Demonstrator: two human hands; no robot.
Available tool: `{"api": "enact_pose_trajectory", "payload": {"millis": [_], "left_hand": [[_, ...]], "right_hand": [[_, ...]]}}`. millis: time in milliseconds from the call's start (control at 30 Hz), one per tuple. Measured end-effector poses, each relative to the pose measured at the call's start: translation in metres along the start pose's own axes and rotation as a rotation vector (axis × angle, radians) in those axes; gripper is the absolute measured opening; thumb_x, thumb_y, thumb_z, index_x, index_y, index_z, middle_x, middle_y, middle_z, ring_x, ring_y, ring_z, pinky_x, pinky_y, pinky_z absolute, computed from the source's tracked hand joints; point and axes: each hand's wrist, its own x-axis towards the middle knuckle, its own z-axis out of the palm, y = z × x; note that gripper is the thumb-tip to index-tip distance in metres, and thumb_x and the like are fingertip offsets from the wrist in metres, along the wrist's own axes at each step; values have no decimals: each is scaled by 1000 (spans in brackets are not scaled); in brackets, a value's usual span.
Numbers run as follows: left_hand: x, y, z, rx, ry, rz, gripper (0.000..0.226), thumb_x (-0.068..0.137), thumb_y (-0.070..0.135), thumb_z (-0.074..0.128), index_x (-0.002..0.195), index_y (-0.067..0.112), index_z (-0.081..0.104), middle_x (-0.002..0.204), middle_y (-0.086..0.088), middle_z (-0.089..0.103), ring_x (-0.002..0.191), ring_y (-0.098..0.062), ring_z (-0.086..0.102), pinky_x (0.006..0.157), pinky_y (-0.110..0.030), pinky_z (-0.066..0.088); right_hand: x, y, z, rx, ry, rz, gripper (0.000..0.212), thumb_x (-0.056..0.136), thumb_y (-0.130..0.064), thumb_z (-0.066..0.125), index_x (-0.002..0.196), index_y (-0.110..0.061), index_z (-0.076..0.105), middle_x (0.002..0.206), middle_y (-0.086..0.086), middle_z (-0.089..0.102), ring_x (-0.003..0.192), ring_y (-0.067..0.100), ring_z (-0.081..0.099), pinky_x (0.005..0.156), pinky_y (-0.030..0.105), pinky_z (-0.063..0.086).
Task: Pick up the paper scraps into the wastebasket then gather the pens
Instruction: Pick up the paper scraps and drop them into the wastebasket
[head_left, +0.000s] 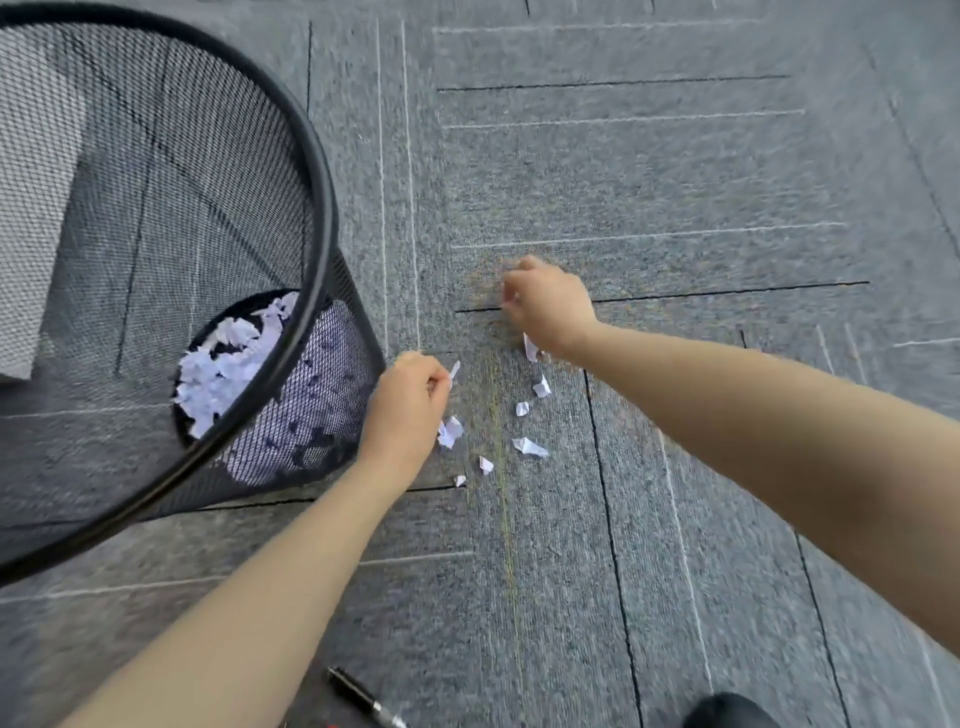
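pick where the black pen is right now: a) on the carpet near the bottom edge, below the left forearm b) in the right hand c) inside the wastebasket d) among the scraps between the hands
a: the black pen lies on the carpet at the bottom edge, apart from the scraps and both hands.

**Count of what lies in view**

One black mesh wastebasket (156, 260) fills the upper left of the frame, holding a heap of paper scraps too many to count. About eight loose paper scraps (530, 446) lie on the carpet at centre, some blurred. One black pen (363, 699) shows at the bottom edge. Two hands: left hand (408, 402), right hand (550, 306).
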Motion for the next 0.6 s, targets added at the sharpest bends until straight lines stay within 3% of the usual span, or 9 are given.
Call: {"api": "enact_pose_trajectory", "payload": {"millis": [133,200,267,367,434,534,600], "left_hand": [[-9,-8,-2,-13,-82,-22,12,88,9,55,78,5,59,92,-3,54,80,-19,55,73,-29,47],[-14,-7,2,-19,-122,-24,11,88,7,55,78,4,58,90,-3,51,79,-20,53,72,-30,46],[-19,-9,7,27,-168,-26,10,87,6,54,77,5,57,88,-1,49,78,-19,51,69,-28,41],[-25,-21,13,47,-189,-85,9,86,5,54,78,9,55,92,-3,50,85,-21,54,69,-26,39],[-29,-26,17,-15,-160,-153,9,85,2,54,87,11,53,92,0,46,84,-23,54,64,-25,40],[-33,-20,21,-90,-97,-214,33,86,-1,53,114,14,48,104,0,39,78,-19,51,61,-22,39],[-36,-17,25,-117,-49,-244,39,86,-3,52,121,14,46,111,-2,39,76,-16,49,60,-19,39]], "right_hand": [[-29,22,-8,420,-60,171,16,88,-26,55,87,-12,62,110,7,59,93,17,56,80,27,47],[-44,24,-2,506,-133,193,16,88,-26,56,85,-12,61,105,7,63,85,15,56,79,29,51],[-53,24,8,366,-140,144,12,85,-28,59,81,-17,62,113,3,59,96,16,55,92,39,48],[-61,22,15,140,-125,62,10,84,-25,61,82,-16,65,126,-2,51,112,22,47,101,43,40],[-63,21,14,101,-97,24,7,85,-18,60,83,-13,64,121,1,53,106,23,52,97,44,44],[-61,20,14,76,-50,21,5,86,-11,56,86,-9,61,103,5,59,86,22,59,82,41,54],[-60,18,15,77,-39,39,7,87,-10,54,90,-10,60,100,4,60,85,20,60,79,40,55]]}}
